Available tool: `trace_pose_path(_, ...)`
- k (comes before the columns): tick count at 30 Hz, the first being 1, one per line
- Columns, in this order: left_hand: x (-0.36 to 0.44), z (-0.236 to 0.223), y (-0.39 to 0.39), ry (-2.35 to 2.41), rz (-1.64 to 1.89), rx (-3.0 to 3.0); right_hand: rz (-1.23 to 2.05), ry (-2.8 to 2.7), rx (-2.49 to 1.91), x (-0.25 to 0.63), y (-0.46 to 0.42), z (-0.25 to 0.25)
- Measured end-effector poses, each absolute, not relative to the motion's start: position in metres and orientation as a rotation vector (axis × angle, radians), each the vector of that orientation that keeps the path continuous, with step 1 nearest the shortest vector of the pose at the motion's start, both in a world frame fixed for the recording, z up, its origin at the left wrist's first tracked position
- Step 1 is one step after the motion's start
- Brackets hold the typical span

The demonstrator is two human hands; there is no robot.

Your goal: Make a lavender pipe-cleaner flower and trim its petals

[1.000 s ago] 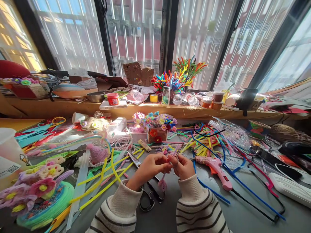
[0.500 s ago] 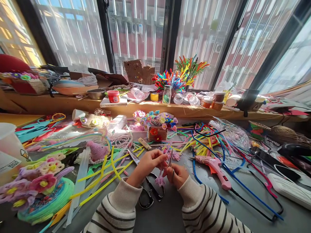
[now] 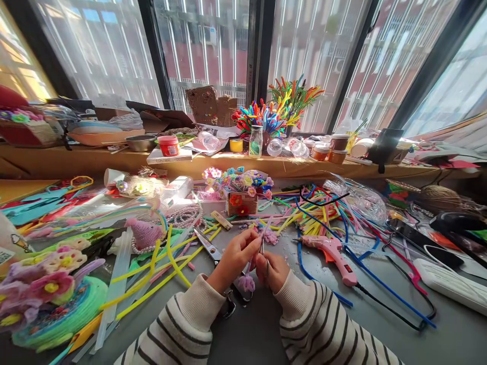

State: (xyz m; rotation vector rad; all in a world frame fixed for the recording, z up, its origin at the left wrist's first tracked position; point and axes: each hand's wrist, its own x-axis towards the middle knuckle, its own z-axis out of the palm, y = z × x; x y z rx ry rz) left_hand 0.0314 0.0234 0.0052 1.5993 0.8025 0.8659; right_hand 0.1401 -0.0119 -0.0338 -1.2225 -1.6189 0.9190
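Observation:
My left hand (image 3: 238, 258) is closed, pinching a lilac pipe cleaner piece (image 3: 246, 283) whose fuzzy, flower-like end hangs below the fingers. Close against it, my right hand (image 3: 277, 272) grips a pair of small scissors (image 3: 262, 246), blades pointing up beside the left fingertips. Whether the blades touch the lilac stem I cannot tell. Under my left wrist lies a larger pair of black-handled scissors (image 3: 205, 242), partly hidden. Just beyond my hands is a small pink fuzzy piece (image 3: 271, 236) on the grey table.
To the right lies a pink glue gun (image 3: 337, 256) with its black cord. Yellow pipe cleaners (image 3: 152, 276) and clear glue sticks (image 3: 114, 289) spread on the left, near a purple crocheted piece (image 3: 146, 234). A basket of pipe cleaner flowers (image 3: 241, 203) stands ahead.
My hands have drawn closer together, and the small scissors' blades now sit nearer the left fingertips. The lilac piece has shifted slightly left and covers part of the large scissors. The view has moved slightly.

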Motion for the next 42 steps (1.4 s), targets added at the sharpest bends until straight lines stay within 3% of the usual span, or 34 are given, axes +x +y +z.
trace_pose_path(22,0.025,0.01,0.027,0.804,0.84,1.61,0.881,-1.531,-1.3,0.14,-0.01,-0.037)
trace_pose_path(42,0.017,0.008,0.029,0.686,0.7,1.618,1.168,-1.398,-1.1,0.141,-0.014,-0.027)
